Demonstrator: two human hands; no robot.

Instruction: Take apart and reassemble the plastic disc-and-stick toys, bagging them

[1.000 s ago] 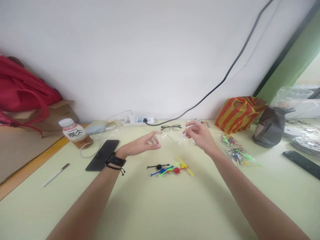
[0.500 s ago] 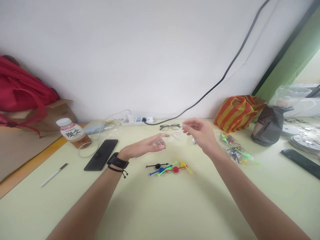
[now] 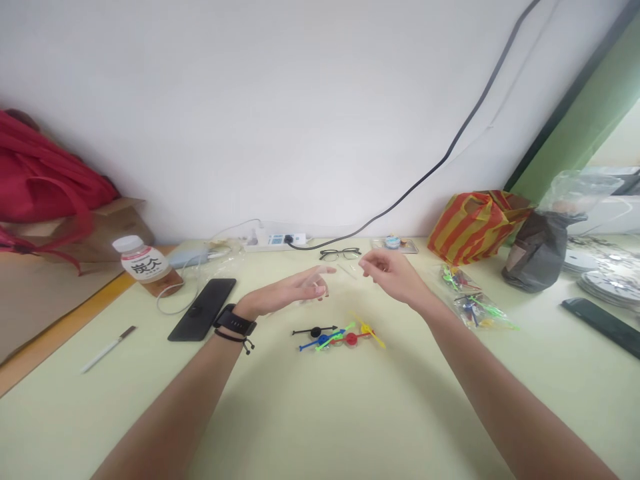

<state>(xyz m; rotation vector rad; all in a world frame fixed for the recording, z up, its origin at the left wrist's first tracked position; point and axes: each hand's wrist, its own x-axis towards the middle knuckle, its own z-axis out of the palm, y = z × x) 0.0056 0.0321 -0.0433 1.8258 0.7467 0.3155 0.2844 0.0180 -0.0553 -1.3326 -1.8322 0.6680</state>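
My left hand, with a black watch on its wrist, has thumb and fingers closed on a thin clear plastic piece, seemingly a small bag. To its right my right hand is held in a pinch. Whatever its fingertips may hold is too small to make out. A faint clear strip shows between the two hands. On the table below lie several plastic arrow spinners: black, blue, green, red and yellow. They overlap one another.
Eyeglasses and a power strip lie by the wall. On the left are a phone, a bottle and a pen. Bagged spinners, a striped bag and a dark bag are on the right.
My right hand has come down and slightly left, uncovering a small clear tray by the wall. The left hand has shifted only a little. The spinners have not moved.
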